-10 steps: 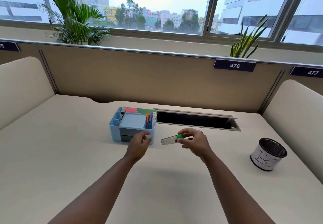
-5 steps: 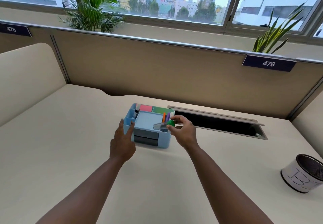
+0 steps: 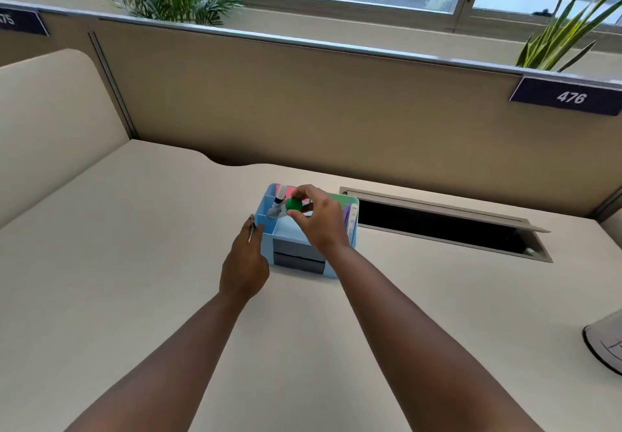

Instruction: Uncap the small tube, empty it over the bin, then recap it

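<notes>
Nearest the viewer, two bare forearms are reaching away across the pale beige table (image 3: pixel 134 263). At the near right edge of the view, a sliver of the white cylindrical bin (image 3: pixel 606 344) is showing, standing well apart from both hands.

Farther in, the left hand (image 3: pixel 244 263) is resting flat against the left wall of the light blue plastic desk organiser (image 3: pixel 304 265), its fingers extended and loosely together, gripping nothing as far as can be seen, though a thin pale streak by the fingertips is too blurred to identify.

Just beyond, the right hand (image 3: pixel 319 219) is hovering over the organiser, pinching the small clear tube with the green cap (image 3: pixel 286 207) between thumb and fingertips at the cap end. The cap is sitting on the tube. Its long axis is running right to left and sloping down, the clear tip pointing into the far left compartment beside a white marker (image 3: pixel 280 194). The right hand is plainly the nearer one and already has it; the bin is lying far to its right and nearer, with open table between.

Purple pens (image 3: pixel 348 217) are standing at the organiser's right side. Beyond, a dark cable slot (image 3: pixel 437 226) is lying open in the table, then the tan partition (image 3: pixel 303 101) with a plate reading 476.
</notes>
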Available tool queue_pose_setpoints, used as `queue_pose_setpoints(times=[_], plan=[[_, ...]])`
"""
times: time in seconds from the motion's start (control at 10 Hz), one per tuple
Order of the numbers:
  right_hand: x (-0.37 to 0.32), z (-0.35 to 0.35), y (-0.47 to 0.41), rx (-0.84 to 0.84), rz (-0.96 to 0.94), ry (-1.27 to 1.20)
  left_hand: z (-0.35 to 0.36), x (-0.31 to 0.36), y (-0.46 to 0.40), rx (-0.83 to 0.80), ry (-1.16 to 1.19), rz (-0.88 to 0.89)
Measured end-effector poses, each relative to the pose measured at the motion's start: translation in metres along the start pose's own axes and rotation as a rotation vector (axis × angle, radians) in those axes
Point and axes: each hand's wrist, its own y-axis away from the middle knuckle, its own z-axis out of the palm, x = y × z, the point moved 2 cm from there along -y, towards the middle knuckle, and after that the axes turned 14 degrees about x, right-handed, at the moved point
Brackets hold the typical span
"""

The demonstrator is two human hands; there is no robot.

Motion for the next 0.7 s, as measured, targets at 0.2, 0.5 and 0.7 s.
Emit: queue_pose_setpoints(times=[0.2, 0.5, 0.7], plan=[[-0.002, 0.026, 0.001, -0.123, -0.047, 0.072, 0.002, -0.002, 0.004, 0.027, 0.088, 0.001], [-0.002, 0.047, 0.016, -0.231, -0.011, 0.201, 0.002, -0.005, 0.003, 0.005, 0.106, 0.061], [-0.004, 0.051, 0.014, -0.266, 0.002, 0.232, -0.003, -0.002, 0.004, 0.005, 0.108, 0.071]])
